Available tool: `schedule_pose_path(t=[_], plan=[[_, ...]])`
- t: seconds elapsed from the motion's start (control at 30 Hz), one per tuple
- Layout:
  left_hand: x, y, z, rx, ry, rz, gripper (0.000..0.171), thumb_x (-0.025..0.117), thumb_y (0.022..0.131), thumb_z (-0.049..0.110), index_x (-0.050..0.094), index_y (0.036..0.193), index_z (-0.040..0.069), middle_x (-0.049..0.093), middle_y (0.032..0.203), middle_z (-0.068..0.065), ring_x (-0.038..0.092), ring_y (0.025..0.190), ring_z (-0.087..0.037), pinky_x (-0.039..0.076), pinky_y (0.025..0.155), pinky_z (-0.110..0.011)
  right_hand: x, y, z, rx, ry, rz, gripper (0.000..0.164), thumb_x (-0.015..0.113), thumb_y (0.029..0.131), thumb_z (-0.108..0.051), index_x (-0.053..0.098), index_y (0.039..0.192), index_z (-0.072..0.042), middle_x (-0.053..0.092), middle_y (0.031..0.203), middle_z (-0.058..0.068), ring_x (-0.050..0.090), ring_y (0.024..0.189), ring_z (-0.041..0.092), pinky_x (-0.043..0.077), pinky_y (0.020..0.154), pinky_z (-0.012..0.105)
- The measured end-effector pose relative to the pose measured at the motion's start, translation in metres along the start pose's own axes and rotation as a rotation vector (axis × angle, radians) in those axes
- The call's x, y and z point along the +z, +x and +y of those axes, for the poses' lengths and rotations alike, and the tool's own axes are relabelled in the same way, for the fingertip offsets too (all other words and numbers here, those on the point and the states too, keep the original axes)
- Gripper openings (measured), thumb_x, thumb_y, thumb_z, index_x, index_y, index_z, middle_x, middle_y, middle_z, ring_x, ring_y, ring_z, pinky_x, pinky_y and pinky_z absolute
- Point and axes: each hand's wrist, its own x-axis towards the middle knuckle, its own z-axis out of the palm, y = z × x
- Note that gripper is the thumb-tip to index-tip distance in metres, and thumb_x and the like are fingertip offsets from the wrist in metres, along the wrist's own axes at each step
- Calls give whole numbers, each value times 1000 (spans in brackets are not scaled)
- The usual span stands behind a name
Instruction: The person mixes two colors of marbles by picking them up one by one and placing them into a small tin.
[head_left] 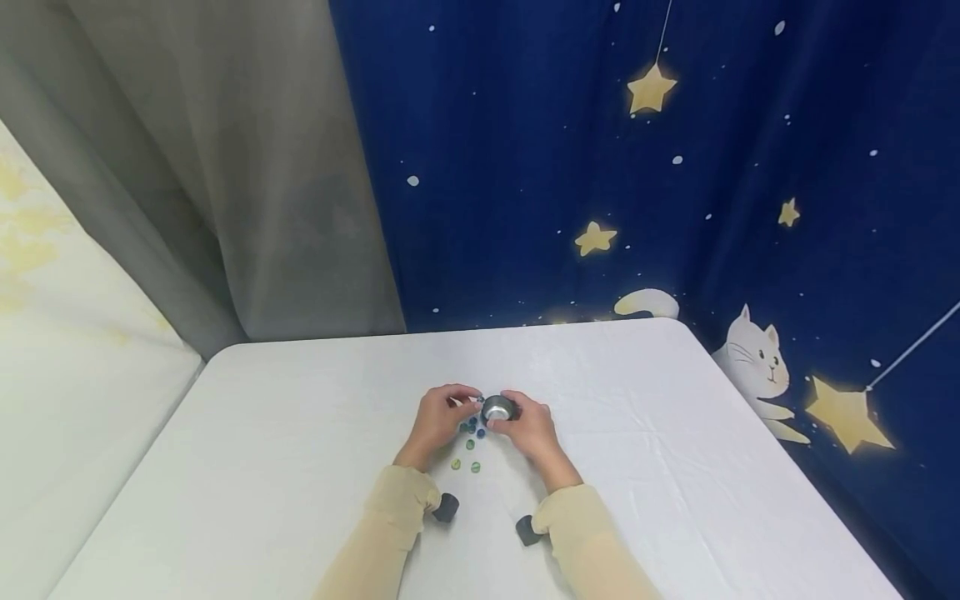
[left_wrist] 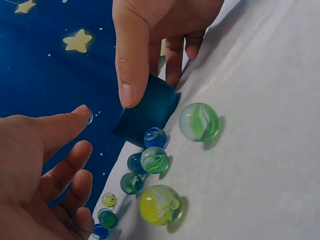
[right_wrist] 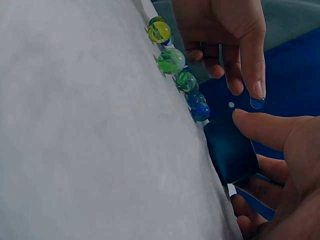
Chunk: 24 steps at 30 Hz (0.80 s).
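Note:
My left hand pinches a blue glass marble between thumb and finger, just left of a small dark cup and higher than its rim in the wrist views. The cup stands upright on the table, its shiny metal inside showing from the head. Around its side, my right hand grips it with thumb and fingers. Beside the cup several loose marbles lie on the cloth, among them a yellow one, a green one and a blue one.
A white cloth covers the table. Behind it hang a grey curtain and a dark blue curtain with stars and a cat. Black wrist bands sit at both cuffs.

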Motion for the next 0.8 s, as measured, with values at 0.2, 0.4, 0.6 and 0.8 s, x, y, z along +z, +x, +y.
schedule_pose_path(t=[0.2,0.4,0.6,0.8], plan=[[3,2,0,6,9,-13,16,74,85,16,75,100,18,63,83,7,53,78,-14,44,74,-32,0,1,1,-2,16,-3,57,82,76,-24,62,127,-10,64,124,12,52,115,35,38,98,54],[4,4,2,0,5,-17,15,74,85,15,75,100,18,62,82,5,54,78,-15,44,74,-33,0,2,3,-3,23,-8,59,84,74,-22,62,127,-10,64,125,12,52,118,36,37,100,53],[6,5,-2,8,-3,-16,15,75,84,15,76,98,17,60,78,4,52,75,-16,43,70,-33,0,3,1,-13,11,-8,58,84,74,-19,62,127,-9,64,124,13,52,117,36,38,99,52],[7,6,-4,20,0,-8,17,76,83,17,76,100,18,60,77,5,52,73,-15,43,68,-31,1,4,2,-13,18,-4,58,84,73,-18,63,126,-8,64,123,13,52,116,37,38,99,53]])
